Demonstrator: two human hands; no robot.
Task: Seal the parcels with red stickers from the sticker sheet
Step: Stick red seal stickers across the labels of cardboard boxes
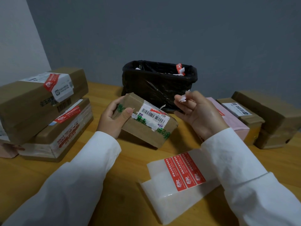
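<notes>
While the left hand (114,119) grips the small parcel (147,121) tilted on the counter (114,185), steadying its torn label, the right hand's (197,114) fingers (189,97) pinch a paper scrap (182,99) near the bin (158,84), seemingly to discard it; the sticker sheet (179,176) lies just below, within reach.

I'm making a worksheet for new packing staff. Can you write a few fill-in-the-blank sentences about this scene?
1. The left hand holds a small brown ____ with a barcode label.
2. The right hand pinches a torn scrap of ____ near the black bin bag.
3. The sticker sheet lying on the table shows ____ red stickers.
4. On the left, two parcels are ____ one on the other.

Missing words: parcel; paper; three; stacked
</notes>
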